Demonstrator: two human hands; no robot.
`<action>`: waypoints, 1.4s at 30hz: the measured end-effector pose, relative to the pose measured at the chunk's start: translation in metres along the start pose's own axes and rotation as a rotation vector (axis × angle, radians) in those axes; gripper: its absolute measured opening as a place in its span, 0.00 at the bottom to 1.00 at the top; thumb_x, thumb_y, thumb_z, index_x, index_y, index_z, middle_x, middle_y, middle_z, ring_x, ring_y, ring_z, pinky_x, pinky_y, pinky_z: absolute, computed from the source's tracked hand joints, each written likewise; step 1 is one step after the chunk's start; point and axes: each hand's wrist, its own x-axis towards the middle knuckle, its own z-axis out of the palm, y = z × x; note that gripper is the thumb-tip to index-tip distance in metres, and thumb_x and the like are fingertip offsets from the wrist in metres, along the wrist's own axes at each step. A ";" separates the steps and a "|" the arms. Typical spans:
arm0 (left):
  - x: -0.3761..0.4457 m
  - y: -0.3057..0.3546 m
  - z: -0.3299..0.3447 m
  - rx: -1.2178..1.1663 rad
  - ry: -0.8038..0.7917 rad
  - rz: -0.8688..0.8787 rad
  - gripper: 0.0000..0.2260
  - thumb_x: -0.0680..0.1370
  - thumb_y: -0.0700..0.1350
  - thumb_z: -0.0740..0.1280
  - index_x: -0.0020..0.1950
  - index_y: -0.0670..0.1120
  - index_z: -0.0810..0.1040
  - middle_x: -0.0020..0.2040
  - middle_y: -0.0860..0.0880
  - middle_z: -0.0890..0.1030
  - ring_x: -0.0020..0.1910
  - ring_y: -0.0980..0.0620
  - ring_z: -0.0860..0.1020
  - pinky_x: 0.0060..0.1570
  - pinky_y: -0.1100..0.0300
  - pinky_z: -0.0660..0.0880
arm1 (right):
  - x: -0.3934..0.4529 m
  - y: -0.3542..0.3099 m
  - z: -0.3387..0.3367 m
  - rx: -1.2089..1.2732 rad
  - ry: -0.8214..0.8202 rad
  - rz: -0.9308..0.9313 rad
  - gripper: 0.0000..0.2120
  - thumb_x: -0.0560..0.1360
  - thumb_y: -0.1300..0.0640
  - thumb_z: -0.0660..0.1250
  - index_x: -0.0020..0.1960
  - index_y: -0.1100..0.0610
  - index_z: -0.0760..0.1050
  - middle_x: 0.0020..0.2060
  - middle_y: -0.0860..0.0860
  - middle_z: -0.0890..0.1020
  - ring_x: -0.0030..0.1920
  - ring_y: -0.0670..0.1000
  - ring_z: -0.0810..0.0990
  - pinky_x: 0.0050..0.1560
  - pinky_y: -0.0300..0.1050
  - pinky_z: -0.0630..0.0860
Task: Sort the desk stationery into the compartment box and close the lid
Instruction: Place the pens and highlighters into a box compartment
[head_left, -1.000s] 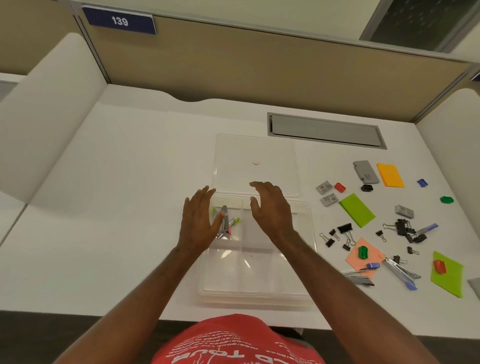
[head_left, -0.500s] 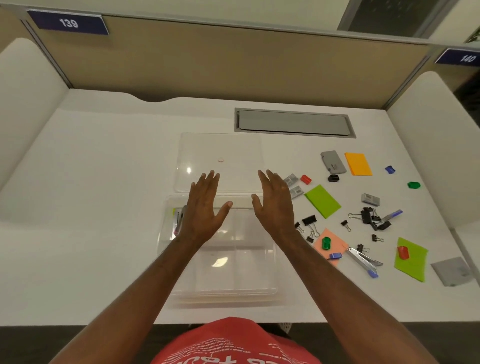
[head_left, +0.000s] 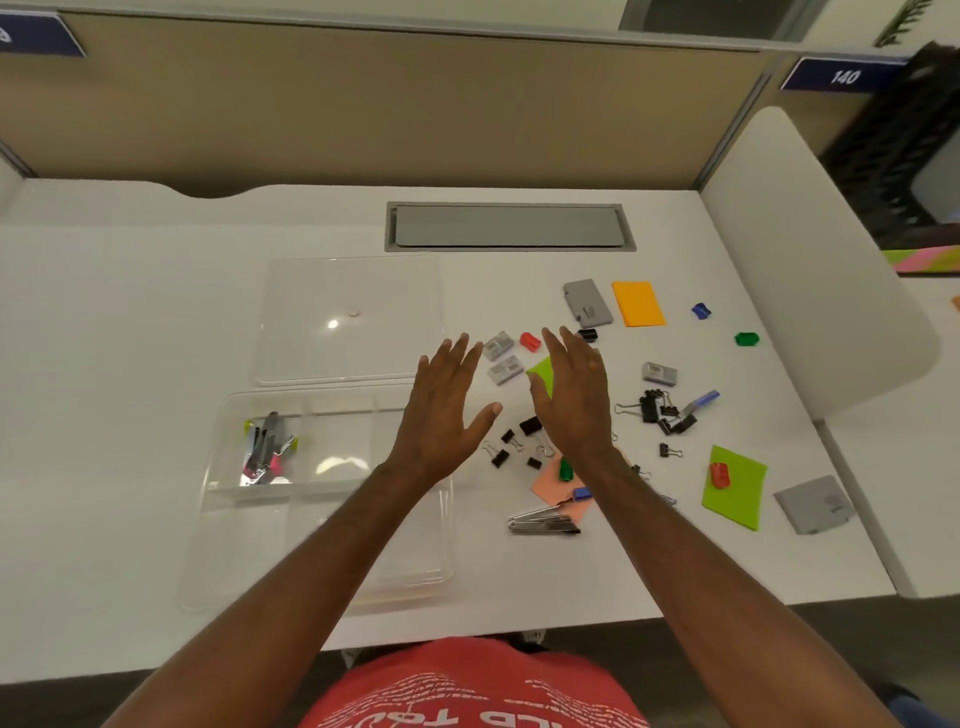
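On the white desk (head_left: 130, 322), the clear plastic compartment box (head_left: 322, 499) lay near the front edge, left of centre, with its long axis running from the person toward the back wall. Its clear flat lid (head_left: 353, 319) lay just behind it, flat and fully off. Only the far left compartment held things: a bundle of metal and coloured clips or cutters (head_left: 267, 449), lying roughly along the box's long axis.

Both hands hung above the desk with the fingers spread wide and nothing held. The left hand (head_left: 447, 410) was over the right rim of the box, and the right hand (head_left: 574, 400) was over the loose stationery, partly covering a lime green sticky pad (head_left: 540, 371).

Most of the task seemed not yet done, since the rest of the items were scattered to the right of the box. I judged several risks. The small black binder clips (head_left: 514, 441) lay close together beside the box, so a broad grasp could take several at once or push some away. The silver metal cutter (head_left: 543, 522) lay across the corner of a salmon paper pad (head_left: 550, 480), its long axis left to right, and lifting it could drag the pad. The small green clip (head_left: 747, 339) and blue clip (head_left: 701, 310) lay well apart near the right divider and could be forgotten. The box was light and clear, so a careless drop could shift it.
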 end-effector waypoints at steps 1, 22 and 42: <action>0.003 0.008 0.005 -0.003 -0.011 0.013 0.33 0.81 0.56 0.63 0.81 0.46 0.54 0.81 0.47 0.53 0.81 0.49 0.48 0.79 0.45 0.47 | 0.001 0.011 -0.003 -0.014 0.004 0.013 0.28 0.81 0.51 0.61 0.79 0.55 0.59 0.78 0.56 0.62 0.78 0.56 0.58 0.78 0.54 0.53; 0.034 0.104 0.089 0.205 -0.507 0.409 0.37 0.80 0.59 0.63 0.81 0.49 0.47 0.82 0.48 0.51 0.81 0.46 0.46 0.79 0.45 0.44 | -0.024 0.191 -0.045 -0.065 -0.018 0.175 0.27 0.81 0.53 0.62 0.78 0.56 0.61 0.76 0.57 0.65 0.76 0.58 0.62 0.77 0.56 0.57; -0.046 0.080 0.088 0.513 -0.456 0.209 0.36 0.72 0.68 0.67 0.72 0.47 0.69 0.79 0.43 0.62 0.79 0.41 0.56 0.76 0.37 0.53 | -0.077 0.174 -0.037 0.023 -0.120 -0.263 0.26 0.78 0.55 0.67 0.74 0.58 0.69 0.53 0.55 0.81 0.53 0.58 0.78 0.55 0.53 0.74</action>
